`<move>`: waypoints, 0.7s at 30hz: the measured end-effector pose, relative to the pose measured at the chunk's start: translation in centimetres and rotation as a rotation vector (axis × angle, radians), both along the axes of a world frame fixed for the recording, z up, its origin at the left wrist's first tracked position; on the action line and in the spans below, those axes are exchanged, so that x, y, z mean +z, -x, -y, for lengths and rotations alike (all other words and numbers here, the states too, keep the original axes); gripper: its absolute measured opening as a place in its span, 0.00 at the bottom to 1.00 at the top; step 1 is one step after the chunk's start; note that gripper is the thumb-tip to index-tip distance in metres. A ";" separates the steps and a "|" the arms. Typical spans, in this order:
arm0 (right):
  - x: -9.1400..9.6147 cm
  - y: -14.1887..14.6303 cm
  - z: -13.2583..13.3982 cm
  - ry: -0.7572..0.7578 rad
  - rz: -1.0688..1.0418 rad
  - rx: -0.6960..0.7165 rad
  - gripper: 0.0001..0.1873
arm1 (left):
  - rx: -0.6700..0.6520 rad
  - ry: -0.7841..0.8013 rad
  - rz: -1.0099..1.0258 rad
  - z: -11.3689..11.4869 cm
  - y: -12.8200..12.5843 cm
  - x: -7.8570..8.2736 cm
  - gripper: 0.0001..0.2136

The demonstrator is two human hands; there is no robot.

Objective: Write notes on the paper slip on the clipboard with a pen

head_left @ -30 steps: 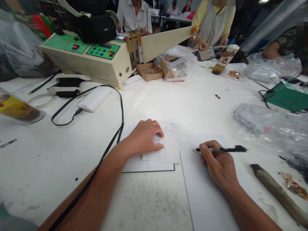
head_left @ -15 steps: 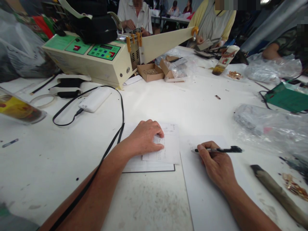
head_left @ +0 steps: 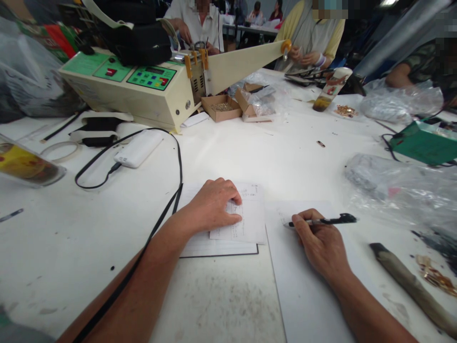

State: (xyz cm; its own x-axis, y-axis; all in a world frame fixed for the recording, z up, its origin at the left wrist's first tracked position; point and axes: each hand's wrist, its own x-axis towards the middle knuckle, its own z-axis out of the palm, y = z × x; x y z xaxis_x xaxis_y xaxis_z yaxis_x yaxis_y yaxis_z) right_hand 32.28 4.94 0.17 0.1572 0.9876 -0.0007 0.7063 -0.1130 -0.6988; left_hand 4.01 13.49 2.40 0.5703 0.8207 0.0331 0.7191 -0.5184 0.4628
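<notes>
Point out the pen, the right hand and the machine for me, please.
Pen [head_left: 331, 220]: head view, on its barrel.
Right hand [head_left: 323, 245]: head view, on its back.
Machine [head_left: 135, 100]: head view, on its cream side.

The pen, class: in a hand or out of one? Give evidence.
In: the right hand grips the pen between thumb and fingers, over the white paper.

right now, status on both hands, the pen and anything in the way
Left hand half-open, resting on written notes. Right hand gripping pen, tip at or near upper left of white sheet. Possible snag: black cable across left forearm.
</notes>
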 end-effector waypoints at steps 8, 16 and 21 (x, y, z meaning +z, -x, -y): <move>0.0 0.0 -0.1 -0.006 -0.009 -0.059 0.22 | -0.001 0.009 0.004 0.0 -0.1 0.1 0.10; -0.1 0.0 -0.3 -0.021 0.020 -0.016 0.22 | -0.001 0.006 -0.008 0.0 -0.1 0.2 0.11; -0.3 -0.4 -0.3 -0.012 -0.111 -0.087 0.23 | -0.003 0.011 -0.015 0.0 -0.1 0.5 0.10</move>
